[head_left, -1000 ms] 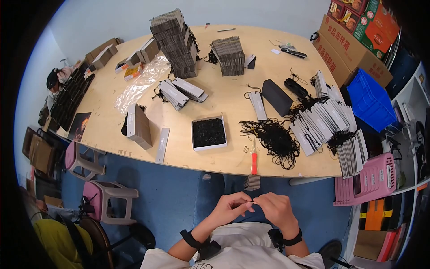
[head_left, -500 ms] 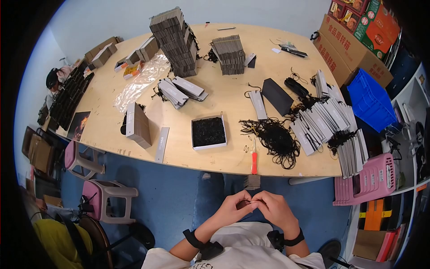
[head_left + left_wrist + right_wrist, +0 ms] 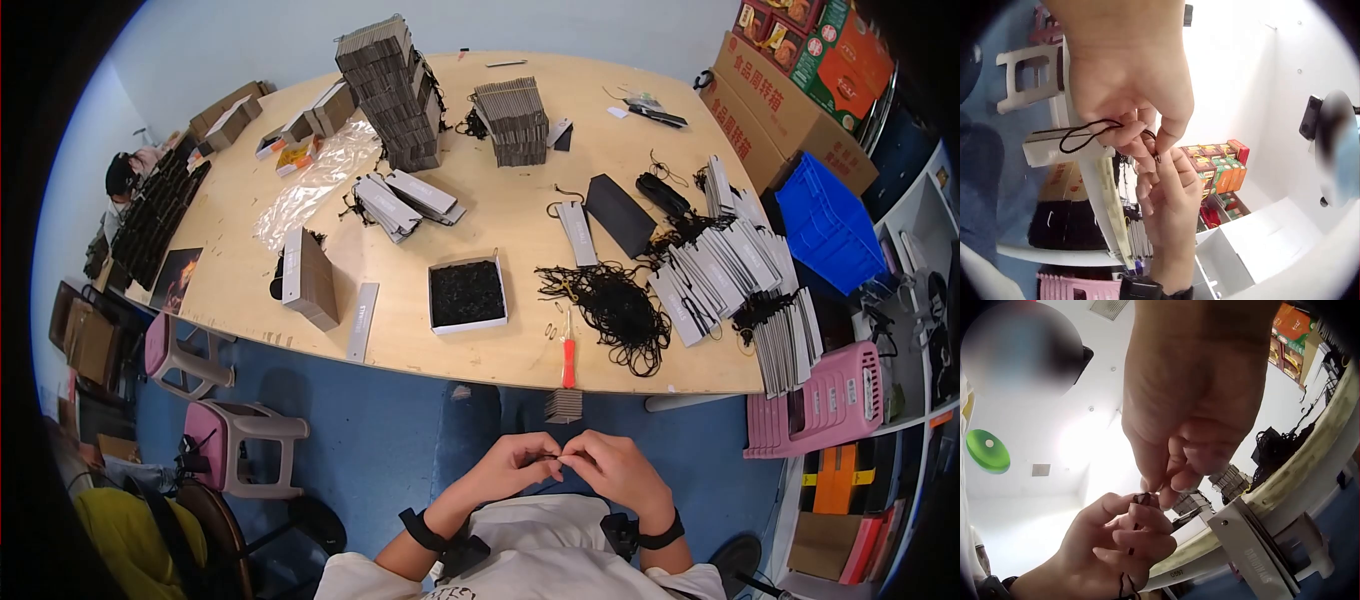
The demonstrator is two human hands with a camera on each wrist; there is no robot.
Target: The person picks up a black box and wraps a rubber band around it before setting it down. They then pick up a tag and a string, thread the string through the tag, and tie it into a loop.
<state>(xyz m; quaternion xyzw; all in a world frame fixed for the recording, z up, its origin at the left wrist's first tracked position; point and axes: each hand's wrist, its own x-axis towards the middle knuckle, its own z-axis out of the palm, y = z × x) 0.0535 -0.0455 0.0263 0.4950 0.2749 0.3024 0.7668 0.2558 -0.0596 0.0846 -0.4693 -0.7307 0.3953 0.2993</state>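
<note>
A thin black cord runs between my two hands in front of my lap. My left hand holds it between thumb and fingers, and a loop of it hangs from those fingers in the left wrist view. The right hand pinches a small dark part of the cord right at the left fingertips. In the right wrist view, more of the cord passes across the left fingers. Just beyond the hands, a small stack of grey tags stands at the table's front edge, near a red-handled tool.
On the table are a shallow box of small black pieces, a heap of black cords, fanned grey tags and tall tag stacks. A blue crate is at the right, stools at the left.
My hands drew closer together half a second ago, then parted slightly, with the fingertips still meeting at the cord. The things on the table have stayed in place.
</note>
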